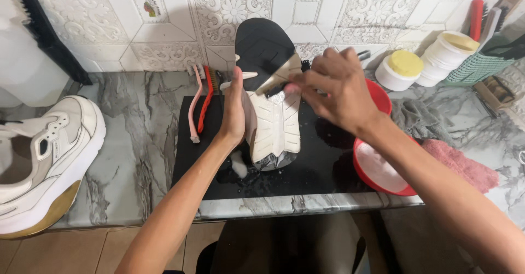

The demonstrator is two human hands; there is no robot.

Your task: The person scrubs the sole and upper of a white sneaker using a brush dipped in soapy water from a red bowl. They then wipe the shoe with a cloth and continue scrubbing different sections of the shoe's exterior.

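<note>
Shoe (272,122): white, stood on end on the black mat (322,159), sole toward the camera, dark forefoot up against the tiled wall.
Left hand (234,110): flat and open along the shoe's left edge, palm pressed to it to steady it; not clenched.
Right hand (332,85): closed round a brush (280,74) with a pale handle, its head on the sole where white meets black.
Step in hand: scrubbing the sole, judging by the brush on it and the suds and wet patch (249,171) at the shoe's base on the mat.
Next move calls for: my guess, firm bracing from the left palm so the upright shoe does not tip, and short strokes along the grooves; the red bowl (377,167) of pale water sits just right of the mat for a dip.
Second shoe (46,162): white with a tan sole, lying at the far left, well apart.
Spare brushes (201,102): one pink, one red, side by side at the mat's left edge.
Tubs (400,69): two round white tubs with yellowish tops, by the wall to the right; labels not readable.
Basket (481,61): green mesh, far right, holding tools.
Sticker (153,7): small, on a wall tile at upper left.
Cloths (462,165): grey and pink, right of the bowl.
</note>
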